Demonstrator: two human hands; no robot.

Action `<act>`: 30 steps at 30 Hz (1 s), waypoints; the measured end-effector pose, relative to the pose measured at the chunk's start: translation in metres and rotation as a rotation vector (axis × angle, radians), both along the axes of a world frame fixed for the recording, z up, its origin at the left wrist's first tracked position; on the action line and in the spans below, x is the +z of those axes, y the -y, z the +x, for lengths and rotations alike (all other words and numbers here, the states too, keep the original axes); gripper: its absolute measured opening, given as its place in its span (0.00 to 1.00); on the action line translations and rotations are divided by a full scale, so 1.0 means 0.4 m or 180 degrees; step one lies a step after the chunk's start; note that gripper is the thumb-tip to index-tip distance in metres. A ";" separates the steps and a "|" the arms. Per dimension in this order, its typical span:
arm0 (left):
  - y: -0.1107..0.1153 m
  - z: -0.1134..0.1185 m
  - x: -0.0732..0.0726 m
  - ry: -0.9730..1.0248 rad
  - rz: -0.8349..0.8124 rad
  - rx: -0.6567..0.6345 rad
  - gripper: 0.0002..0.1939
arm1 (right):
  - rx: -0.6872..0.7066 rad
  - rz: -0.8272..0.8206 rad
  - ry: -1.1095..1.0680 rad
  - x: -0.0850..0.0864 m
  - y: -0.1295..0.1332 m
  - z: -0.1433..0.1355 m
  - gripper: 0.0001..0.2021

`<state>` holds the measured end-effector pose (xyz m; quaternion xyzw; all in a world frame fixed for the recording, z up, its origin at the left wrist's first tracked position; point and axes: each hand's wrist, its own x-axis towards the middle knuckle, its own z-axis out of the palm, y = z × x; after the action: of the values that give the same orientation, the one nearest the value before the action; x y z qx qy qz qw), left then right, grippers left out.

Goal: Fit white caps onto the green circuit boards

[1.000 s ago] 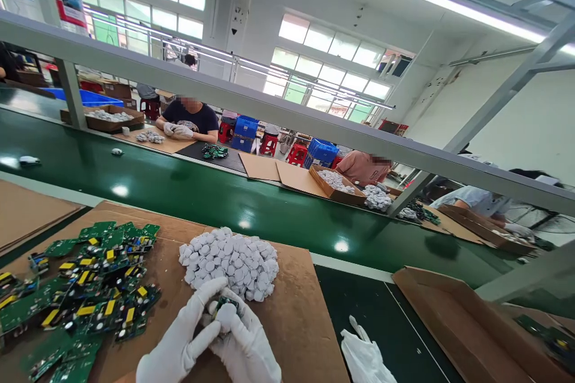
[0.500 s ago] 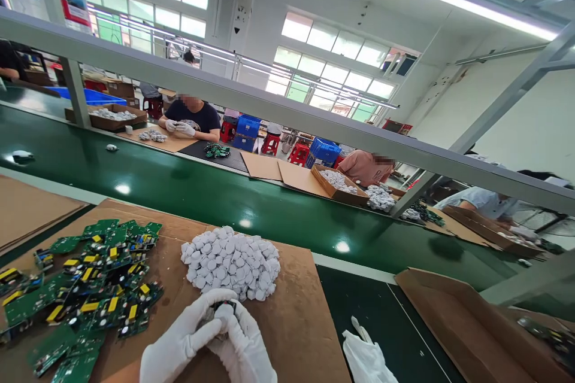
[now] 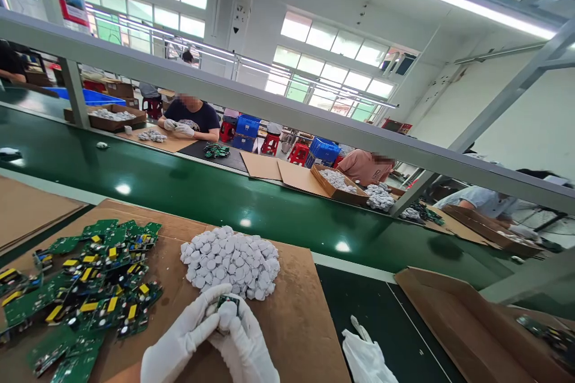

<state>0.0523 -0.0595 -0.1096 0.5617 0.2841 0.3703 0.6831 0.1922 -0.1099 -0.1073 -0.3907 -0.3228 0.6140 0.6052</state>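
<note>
Both of my hands wear white gloves and meet at the lower middle, over a brown cardboard sheet. Between the fingertips of my left hand and my right hand is a small green circuit board with a round white cap against it. The gloves hide most of the board. Just beyond my hands lies a heap of round white caps. To their left spreads a pile of green circuit boards with yellow components.
A green conveyor belt runs behind the cardboard, carrying a few small white pieces. White gloves or cloth lie to the right, beside an open cardboard box. A grey rail crosses overhead. People work across the belt.
The board and white cap between my fingers have tilted, showing more of the green board. The white pieces on the belt have shifted left.
</note>
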 end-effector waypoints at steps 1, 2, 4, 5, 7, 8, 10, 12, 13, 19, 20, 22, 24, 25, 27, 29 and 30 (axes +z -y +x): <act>0.004 0.000 0.002 0.0033 -0.0021 -0.0039 0.28 | 0.0035 0.0018 0.0016 0.010 -0.001 0.001 0.14; 0.007 0.000 0.004 0.0074 -0.0018 -0.0103 0.29 | 0.0065 0.0034 0.0025 0.019 -0.002 0.002 0.13; 0.013 -0.001 0.008 0.0110 0.0026 -0.0209 0.29 | 0.0121 0.0063 0.0040 0.030 -0.001 0.004 0.13; 0.015 -0.001 0.011 0.0091 0.0050 -0.0206 0.28 | 0.0151 0.0076 0.0051 0.033 0.000 0.003 0.13; 0.016 -0.001 0.017 0.0034 0.0054 -0.0108 0.27 | 0.0211 0.0098 0.0079 0.038 0.004 0.002 0.13; 0.016 -0.001 0.020 0.0021 0.0051 -0.0050 0.26 | 0.0241 0.0108 0.0097 0.040 0.005 0.002 0.13; 0.013 0.001 0.022 -0.0006 0.0040 0.0028 0.25 | 0.0295 0.0125 0.0142 0.042 0.008 0.001 0.13; 0.010 0.003 0.018 -0.0021 0.0000 -0.0003 0.25 | 0.0342 0.0137 0.0200 0.045 0.008 0.002 0.14; 0.009 0.004 0.013 0.0002 -0.0046 -0.0023 0.25 | 0.0361 0.0141 0.0233 0.046 0.007 0.003 0.14; 0.013 0.008 -0.012 0.0227 -0.0396 0.0064 0.26 | 0.0405 0.0142 0.0531 0.044 -0.004 0.007 0.14; 0.014 0.009 -0.009 0.0185 -0.0401 0.0104 0.26 | 0.0400 0.0138 0.0598 0.042 -0.004 0.006 0.14; 0.012 0.009 0.005 0.0078 -0.0416 0.0117 0.25 | 0.0380 0.0127 0.0743 0.037 -0.002 0.005 0.15; 0.008 0.008 0.024 0.0026 -0.0514 -0.0046 0.25 | 0.0346 0.0112 0.0897 0.033 0.002 0.004 0.15; 0.006 0.007 0.033 0.0054 -0.0600 -0.0166 0.25 | 0.0325 0.0103 0.0975 0.031 0.003 0.004 0.14; 0.003 0.007 0.048 0.0176 -0.0748 -0.0355 0.25 | 0.0283 0.0084 0.1123 0.029 0.004 0.005 0.14; 0.004 0.007 0.055 0.0323 -0.0754 -0.0411 0.26 | 0.0248 0.0069 0.1252 0.028 0.003 0.007 0.14; 0.007 0.007 0.055 0.0343 -0.0699 -0.0417 0.27 | 0.0235 0.0064 0.1306 0.028 0.002 0.010 0.14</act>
<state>0.0551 -0.0621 -0.0874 0.4802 0.2485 0.3212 0.7775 0.1960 -0.1107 -0.0963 -0.4894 -0.4594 0.5401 0.5077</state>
